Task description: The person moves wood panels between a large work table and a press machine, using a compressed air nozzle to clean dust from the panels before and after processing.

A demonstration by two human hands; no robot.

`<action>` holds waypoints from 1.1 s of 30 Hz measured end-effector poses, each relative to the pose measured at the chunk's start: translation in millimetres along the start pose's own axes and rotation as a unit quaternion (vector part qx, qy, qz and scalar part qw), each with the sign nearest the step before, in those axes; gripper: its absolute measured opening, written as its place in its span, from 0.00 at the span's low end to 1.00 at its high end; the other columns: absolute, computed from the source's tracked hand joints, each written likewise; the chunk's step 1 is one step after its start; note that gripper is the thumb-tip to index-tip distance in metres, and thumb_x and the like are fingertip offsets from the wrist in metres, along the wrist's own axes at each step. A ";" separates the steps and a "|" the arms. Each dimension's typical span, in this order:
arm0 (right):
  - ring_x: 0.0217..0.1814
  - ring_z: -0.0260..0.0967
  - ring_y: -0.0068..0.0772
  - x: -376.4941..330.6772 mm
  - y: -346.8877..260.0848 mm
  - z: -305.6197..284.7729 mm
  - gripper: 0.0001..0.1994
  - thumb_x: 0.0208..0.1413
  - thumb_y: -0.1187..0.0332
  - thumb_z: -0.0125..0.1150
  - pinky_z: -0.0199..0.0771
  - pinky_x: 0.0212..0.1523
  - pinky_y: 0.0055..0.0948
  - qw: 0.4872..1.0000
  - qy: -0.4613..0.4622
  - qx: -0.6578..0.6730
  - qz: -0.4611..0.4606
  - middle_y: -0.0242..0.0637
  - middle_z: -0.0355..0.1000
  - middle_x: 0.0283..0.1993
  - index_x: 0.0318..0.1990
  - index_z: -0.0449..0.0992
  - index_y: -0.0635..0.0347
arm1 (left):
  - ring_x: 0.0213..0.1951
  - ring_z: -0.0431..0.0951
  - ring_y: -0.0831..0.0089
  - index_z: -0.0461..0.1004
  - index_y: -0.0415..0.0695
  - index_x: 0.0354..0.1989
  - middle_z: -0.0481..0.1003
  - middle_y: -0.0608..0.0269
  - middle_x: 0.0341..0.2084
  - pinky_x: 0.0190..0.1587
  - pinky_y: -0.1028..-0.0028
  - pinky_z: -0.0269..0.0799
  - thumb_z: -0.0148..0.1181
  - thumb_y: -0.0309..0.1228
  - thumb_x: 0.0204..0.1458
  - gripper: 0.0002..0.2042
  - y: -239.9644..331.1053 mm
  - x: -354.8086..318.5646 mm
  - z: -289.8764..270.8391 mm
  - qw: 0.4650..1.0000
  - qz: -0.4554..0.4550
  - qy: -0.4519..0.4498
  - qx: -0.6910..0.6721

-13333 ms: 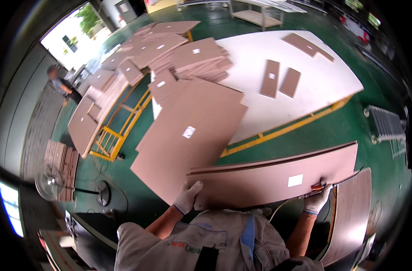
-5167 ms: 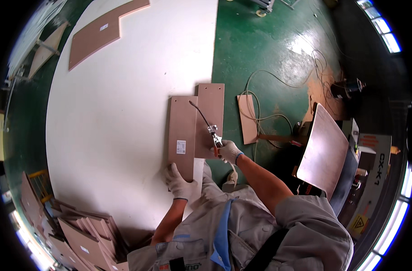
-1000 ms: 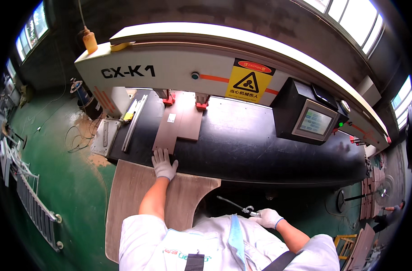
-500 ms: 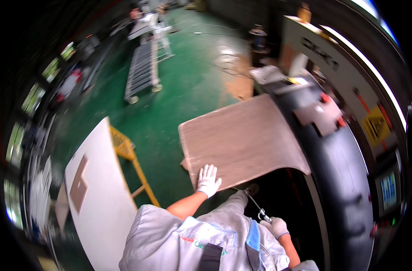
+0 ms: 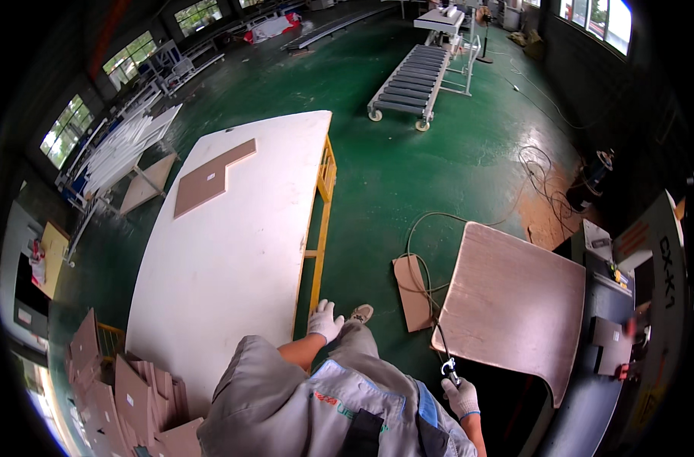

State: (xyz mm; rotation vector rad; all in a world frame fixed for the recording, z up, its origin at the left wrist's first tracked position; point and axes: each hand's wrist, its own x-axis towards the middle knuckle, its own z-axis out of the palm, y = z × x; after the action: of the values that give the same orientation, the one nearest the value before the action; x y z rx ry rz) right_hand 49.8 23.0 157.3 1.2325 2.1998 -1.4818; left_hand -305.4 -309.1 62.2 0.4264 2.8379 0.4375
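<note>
My right hand (image 5: pixel 462 397), in a white glove, is closed around an air blow gun (image 5: pixel 450 372). A thin hose (image 5: pixel 413 247) runs over the floor on the far side of it. The gun is close to the near left edge of a brown-topped work table (image 5: pixel 514 293). My left hand (image 5: pixel 326 321), gloved as well, hangs in front of me with its fingers apart and nothing in it. It is beside the right edge of a large white-topped table (image 5: pixel 232 259), near its yellow frame (image 5: pixel 314 263). A notched brown panel (image 5: pixel 213 177) lies on the white top.
A black-bedded machine (image 5: pixel 571 404) with a small brown piece (image 5: pixel 612 346) on it stands at the right. On the floor lies a brown strip (image 5: pixel 412 293). Several brown panels (image 5: pixel 134 400) are stacked at the lower left. A wheeled roller conveyor (image 5: pixel 411 80) stands farther off.
My view has swung left, bringing the white table toward the middle. My left hand has left the brown table top and moved toward the white table. The right hand still holds the air blow gun.
</note>
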 end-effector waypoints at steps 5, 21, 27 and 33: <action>0.44 0.81 0.64 86.7 -126.7 61.6 0.30 0.60 0.37 0.65 0.79 0.46 0.54 0.968 -0.045 -0.236 -0.078 0.57 0.82 0.37 0.41 0.83 0.61 | 0.71 0.65 0.46 0.68 0.40 0.69 0.65 0.44 0.72 0.74 0.52 0.59 0.64 0.49 0.59 0.34 -111.3 166.1 -47.8 0.991 -0.073 0.115 0.005; 0.42 0.75 0.33 258.6 -359.8 197.7 0.14 0.73 0.63 0.56 0.75 0.49 0.30 0.845 -0.077 0.430 0.309 0.36 0.81 0.42 0.46 0.82 0.64 | 0.75 0.58 0.41 0.61 0.39 0.75 0.60 0.44 0.74 0.78 0.45 0.49 0.64 0.56 0.57 0.44 -369.1 751.1 -139.4 0.940 -0.140 0.307 0.054; 0.37 0.77 0.35 294.9 -451.5 223.3 0.15 0.70 0.56 0.63 0.77 0.40 0.37 0.967 -0.059 -0.105 0.226 0.42 0.81 0.37 0.45 0.83 0.60 | 0.77 0.55 0.48 0.61 0.41 0.76 0.60 0.52 0.77 0.80 0.48 0.44 0.58 0.58 0.60 0.42 -451.3 860.0 -199.1 0.914 -0.217 0.319 0.126; 0.32 0.77 0.36 323.4 -471.7 258.3 0.14 0.69 0.56 0.64 0.76 0.34 0.36 0.956 -0.056 -0.064 0.281 0.41 0.80 0.32 0.42 0.82 0.59 | 0.74 0.60 0.50 0.69 0.41 0.70 0.67 0.54 0.71 0.78 0.47 0.48 0.57 0.56 0.60 0.36 -457.2 884.9 -214.2 0.922 -0.191 0.290 0.172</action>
State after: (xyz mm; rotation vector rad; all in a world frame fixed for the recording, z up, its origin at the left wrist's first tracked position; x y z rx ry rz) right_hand -566.6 -94.4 159.8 1.5165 1.6435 -1.1246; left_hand -1299.6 -499.1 -53.8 -0.2610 3.4690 -0.0319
